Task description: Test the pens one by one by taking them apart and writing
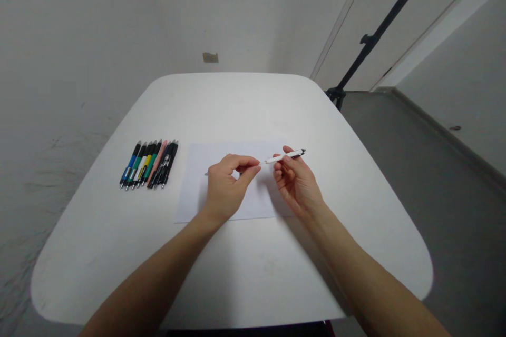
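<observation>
Forearms (160, 268) are stretched forward; a white pen (275, 159) is grasped by the right hand (299, 184); the left hand (228, 184) is pinched shut beside it (contents unclear).

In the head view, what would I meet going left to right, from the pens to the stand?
Row of pens → left hand → right hand with the white pen → black stand.
</observation>
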The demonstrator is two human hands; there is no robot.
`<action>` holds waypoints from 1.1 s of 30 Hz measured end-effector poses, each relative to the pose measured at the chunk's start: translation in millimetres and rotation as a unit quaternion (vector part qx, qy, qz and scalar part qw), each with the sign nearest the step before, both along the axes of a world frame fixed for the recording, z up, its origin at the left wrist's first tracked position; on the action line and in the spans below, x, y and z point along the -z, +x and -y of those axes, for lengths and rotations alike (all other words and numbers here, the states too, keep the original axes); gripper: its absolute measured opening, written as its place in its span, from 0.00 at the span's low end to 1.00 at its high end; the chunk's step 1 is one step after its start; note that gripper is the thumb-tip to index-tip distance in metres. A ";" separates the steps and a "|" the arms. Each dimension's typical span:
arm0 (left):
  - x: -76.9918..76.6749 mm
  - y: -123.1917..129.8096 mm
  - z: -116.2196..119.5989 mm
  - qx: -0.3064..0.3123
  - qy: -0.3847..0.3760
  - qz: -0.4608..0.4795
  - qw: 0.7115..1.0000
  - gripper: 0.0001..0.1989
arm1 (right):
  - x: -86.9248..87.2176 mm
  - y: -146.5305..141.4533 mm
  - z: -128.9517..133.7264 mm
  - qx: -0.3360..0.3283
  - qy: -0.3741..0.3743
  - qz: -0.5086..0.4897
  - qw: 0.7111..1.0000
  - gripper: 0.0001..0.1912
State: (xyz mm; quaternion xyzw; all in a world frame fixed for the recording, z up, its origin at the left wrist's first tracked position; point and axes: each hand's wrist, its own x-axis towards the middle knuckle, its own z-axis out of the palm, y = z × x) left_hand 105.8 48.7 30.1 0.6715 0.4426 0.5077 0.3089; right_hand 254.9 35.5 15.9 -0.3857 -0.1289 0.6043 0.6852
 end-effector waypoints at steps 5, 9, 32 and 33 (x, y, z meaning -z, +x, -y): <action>2.2 1.4 -0.3 -0.001 0.002 0.001 1.000 0.02 | -0.4 -1.1 0.9 -0.015 0.005 0.006 1.000 0.19; 2.7 1.7 -0.5 -0.015 0.013 -0.004 1.000 0.01 | -0.4 -2.7 1.2 -0.015 0.003 0.002 1.000 0.18; 10.5 3.9 -2.0 -0.031 -0.002 0.064 0.997 0.09 | 5.1 -2.8 -1.0 -0.077 -0.018 -0.120 0.990 0.12; 11.2 2.8 -3.1 -0.037 0.000 0.057 0.998 0.08 | 4.9 -2.2 -1.1 -0.078 -0.018 -0.134 0.988 0.12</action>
